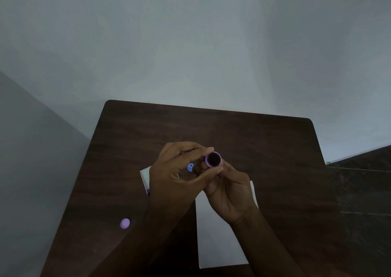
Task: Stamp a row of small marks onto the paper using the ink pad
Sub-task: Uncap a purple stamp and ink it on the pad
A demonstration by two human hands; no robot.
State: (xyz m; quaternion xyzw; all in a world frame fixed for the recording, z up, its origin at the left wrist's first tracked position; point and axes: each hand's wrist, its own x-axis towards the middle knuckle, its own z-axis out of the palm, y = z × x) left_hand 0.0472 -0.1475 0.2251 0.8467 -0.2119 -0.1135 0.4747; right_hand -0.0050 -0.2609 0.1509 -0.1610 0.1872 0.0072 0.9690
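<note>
Purple stamp point(213, 160), a small tube, is raised above the dark wooden table point(264, 141), its round open end facing the camera and its long axis running away from the viewer. Both hands hold it: the left hand point(175, 171) pinches its rim between thumb and fingertips, while the right hand point(229, 192) curls around its body from below. White paper point(220, 240) lies directly beneath. A purple cap point(125, 223) sits well apart to the left.

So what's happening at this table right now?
A person holds a small purple stamp up over a dark wooden table, its open end facing the camera. Both the left hand and the right hand grip it. A white paper lies below, with no marks showing on the visible part. A purple cap sits off to the left.
</note>
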